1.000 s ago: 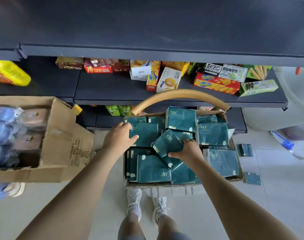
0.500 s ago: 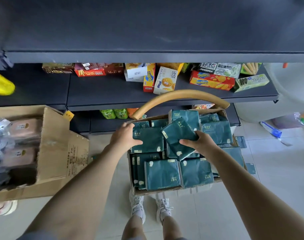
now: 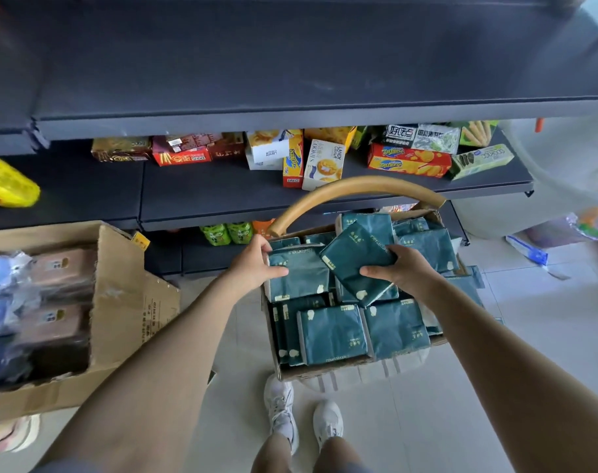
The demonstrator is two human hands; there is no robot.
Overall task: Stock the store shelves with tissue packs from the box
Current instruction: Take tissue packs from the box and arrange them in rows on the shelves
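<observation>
The dark top shelf (image 3: 290,63) spreads above and beyond both sets of fingers, and no tissue pack shows on it, so the stocking looks barely begun. Beneath the fingers the box (image 3: 276,363) is crowded with green packs (image 3: 331,336) (nearly the whole job, I judge). The right hand (image 3: 405,273) clasps one tilted pack (image 3: 355,264), raised off the pile. The left hand (image 3: 253,268) grips a flat pack (image 3: 297,278) just beside it, thumb on top.

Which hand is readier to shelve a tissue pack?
Probably right: the right hand holds a tilted dark green plastic tissue pack raised above the others; the left hand grips a flat pack in the cardboard box.
</observation>
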